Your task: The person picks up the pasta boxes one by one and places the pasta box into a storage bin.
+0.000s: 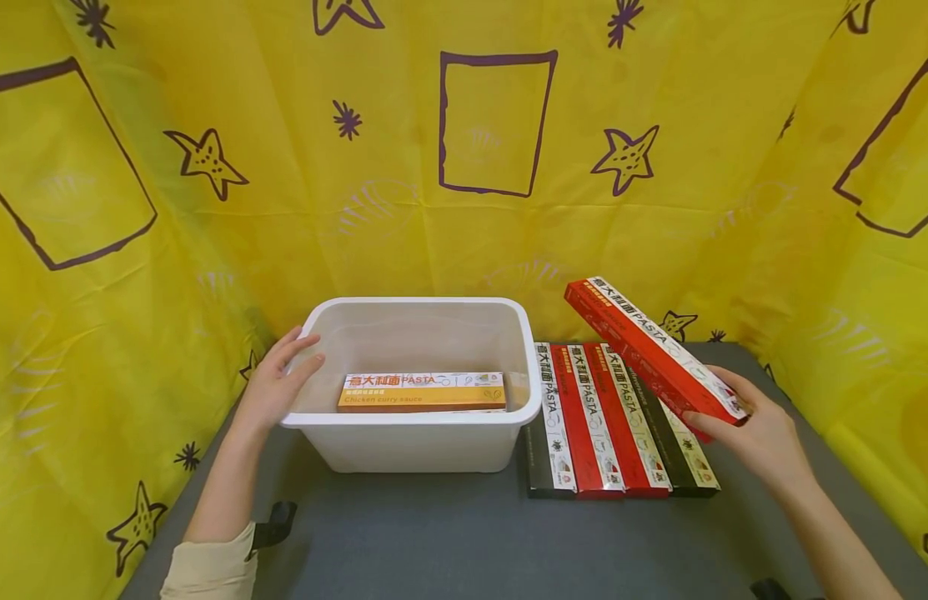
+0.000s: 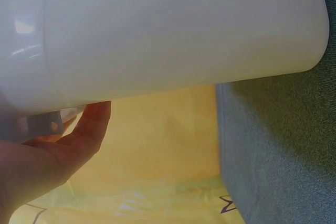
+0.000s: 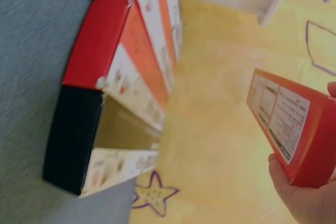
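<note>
My right hand grips the near end of a red pasta box, tilted in the air above a row of pasta boxes; its labelled underside also appears in the right wrist view. My left hand holds the left rim of a white plastic bin, fingers over the edge. From the left wrist, the bin's smooth side wall fills much of the picture, partly hiding those fingers. Inside the bin lies an orange and white pasta box marked chicken curry sauce.
Beneath the raised box, several black and red pasta boxes lie side by side, including a black box nearest the bin. They rest on a dark grey table. Yellow cloth with drawn stars and frames encloses the back and sides.
</note>
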Demonstrator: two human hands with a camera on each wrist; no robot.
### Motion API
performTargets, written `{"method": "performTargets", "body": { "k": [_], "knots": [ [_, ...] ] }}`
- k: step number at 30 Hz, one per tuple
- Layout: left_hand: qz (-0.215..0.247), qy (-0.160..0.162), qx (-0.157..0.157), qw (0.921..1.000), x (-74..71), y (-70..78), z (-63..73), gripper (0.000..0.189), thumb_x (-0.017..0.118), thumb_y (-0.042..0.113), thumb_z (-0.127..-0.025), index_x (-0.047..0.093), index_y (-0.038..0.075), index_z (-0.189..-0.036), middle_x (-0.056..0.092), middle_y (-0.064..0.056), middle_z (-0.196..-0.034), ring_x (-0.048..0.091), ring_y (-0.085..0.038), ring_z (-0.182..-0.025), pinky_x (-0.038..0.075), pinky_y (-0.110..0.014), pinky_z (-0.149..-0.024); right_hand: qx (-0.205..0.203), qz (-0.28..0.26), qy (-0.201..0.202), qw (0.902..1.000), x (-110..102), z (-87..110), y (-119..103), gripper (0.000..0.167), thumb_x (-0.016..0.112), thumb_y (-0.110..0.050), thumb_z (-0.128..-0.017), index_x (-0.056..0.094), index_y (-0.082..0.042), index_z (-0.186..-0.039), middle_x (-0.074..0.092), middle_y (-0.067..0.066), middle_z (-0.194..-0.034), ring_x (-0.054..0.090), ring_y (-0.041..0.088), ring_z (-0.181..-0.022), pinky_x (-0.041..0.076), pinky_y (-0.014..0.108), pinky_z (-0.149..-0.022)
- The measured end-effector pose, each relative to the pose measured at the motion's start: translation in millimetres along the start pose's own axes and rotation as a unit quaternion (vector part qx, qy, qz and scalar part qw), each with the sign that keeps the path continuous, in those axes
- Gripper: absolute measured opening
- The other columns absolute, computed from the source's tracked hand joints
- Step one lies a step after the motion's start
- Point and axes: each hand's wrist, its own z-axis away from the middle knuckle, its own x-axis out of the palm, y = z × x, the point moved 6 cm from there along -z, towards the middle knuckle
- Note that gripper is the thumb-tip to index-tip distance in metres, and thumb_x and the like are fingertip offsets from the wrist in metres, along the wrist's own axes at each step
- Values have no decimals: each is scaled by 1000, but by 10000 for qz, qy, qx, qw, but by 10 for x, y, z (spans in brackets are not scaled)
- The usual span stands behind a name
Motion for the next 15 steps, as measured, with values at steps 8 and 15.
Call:
{"method": "performTargets", "body": {
  "k": [8, 15],
  "knots": [
    [-1, -35, -104, 9999, 2, 2, 4, 60, 53, 39, -99, 43, 2, -146, 15, -11, -162, 13, -43, -145, 18, -70, -106, -278, -415, -162, 9986, 56, -16, -245, 67, 72, -39, -85, 46, -21, -144, 58, 20, -122, 51, 22, -90, 48, 28, -60],
    [-44, 56, -44, 10000, -2, 3, 1, 59, 53, 38, -99, 44, 1, -144, 17, -13, -161, 14, -43, -144, 18, -69, -107, -522, -887, -463, 9936, 135, 3, -472, 64, 72, -34, -87, 46, -22, -144, 56, 15, -123, 54, 14, -91, 53, 28, -64]
  ]
}}
